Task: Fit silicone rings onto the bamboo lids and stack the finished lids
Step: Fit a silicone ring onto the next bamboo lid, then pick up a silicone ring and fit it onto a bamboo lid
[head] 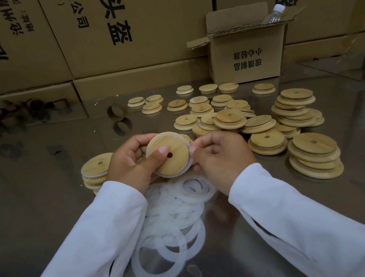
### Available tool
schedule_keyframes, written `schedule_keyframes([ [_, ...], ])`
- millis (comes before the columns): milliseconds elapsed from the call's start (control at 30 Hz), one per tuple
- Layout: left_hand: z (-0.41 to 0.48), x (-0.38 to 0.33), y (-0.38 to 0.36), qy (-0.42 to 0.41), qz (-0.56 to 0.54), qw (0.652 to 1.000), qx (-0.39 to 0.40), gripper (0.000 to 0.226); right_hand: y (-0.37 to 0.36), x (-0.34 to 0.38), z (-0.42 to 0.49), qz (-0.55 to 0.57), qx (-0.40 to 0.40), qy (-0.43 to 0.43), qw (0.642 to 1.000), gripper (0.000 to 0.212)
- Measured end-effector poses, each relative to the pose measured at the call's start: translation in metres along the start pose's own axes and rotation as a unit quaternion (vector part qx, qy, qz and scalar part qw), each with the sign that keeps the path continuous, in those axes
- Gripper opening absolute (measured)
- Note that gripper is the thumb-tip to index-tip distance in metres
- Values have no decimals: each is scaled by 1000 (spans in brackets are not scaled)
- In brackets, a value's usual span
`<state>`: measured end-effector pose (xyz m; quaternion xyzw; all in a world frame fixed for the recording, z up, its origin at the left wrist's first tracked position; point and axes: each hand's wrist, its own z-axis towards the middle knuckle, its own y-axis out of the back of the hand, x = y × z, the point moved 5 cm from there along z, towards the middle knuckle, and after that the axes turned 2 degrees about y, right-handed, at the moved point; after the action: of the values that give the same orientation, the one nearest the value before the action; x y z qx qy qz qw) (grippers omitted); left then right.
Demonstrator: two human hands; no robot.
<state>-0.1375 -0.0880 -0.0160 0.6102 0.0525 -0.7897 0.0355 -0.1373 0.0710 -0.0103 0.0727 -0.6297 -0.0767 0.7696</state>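
Your left hand (pixel 132 164) grips the bamboo lid (pixel 168 160) above mid-surface, right hand (pixel 222 155) pinching its silicone ring (pixel 179 174). Loose rings (pixel 177 212) lie beneath (toward the near edge), and bare lids (pixel 229 118) crowd the right side.

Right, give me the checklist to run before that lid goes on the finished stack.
1. Lid firmly held: ok. The left hand grips it, thumb on its face.
2. Ring under control: ok. The right hand pinches it at the lid's right edge.
3. Ring seated all round: cannot tell. It shows along the lower and right edge; the hands hide the rest.
4. Finished stack ready: ok. It stands left of the hands, its top lid ringed and bare.
5. Ring pile at hand: ok, on the table just below the hands.
6. Bare lids left: ok, piles on the right.
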Motion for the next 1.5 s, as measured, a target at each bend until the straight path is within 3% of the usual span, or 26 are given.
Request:
schedule_keyframes([
  [267,-1,-3,2,-2,-14,1000,-27,30,3,-4,3,4,-25,10,1000,16],
  [367,-4,-17,18,-77,21,985,-150,21,8,-6,6,-31,-49,25,998,21],
  [500,-15,-35,51,-153,62,921,-354,24,6,-5,5,-205,-17,124,971,29],
  [633,-17,-24,68,-80,37,891,-446,25,-4,-8,6,-317,59,182,929,51],
  [800,-18,-9,78,7,47,878,-476,21,-9,-10,11,-333,106,184,918,51],
  [1000,-11,3,81,54,57,878,-473,36,-17,-15,22,-333,124,162,920,45],
  [1133,-8,5,84,59,71,874,-477,39,-14,-13,26,-334,80,167,924,32],
  [1200,-11,-6,78,8,109,870,-481,38,-12,-11,26,-345,64,172,920,28],
  [1267,-17,-26,64,-109,165,864,-463,32,-12,-9,27,-374,50,173,910,25],
  [1367,-23,-43,36,-230,173,888,-358,16,-8,-5,27,-407,-7,188,894,22],
  [1500,-18,-34,3,-195,183,952,-146,25,0,-7,28,-379,-48,152,912,40],
])
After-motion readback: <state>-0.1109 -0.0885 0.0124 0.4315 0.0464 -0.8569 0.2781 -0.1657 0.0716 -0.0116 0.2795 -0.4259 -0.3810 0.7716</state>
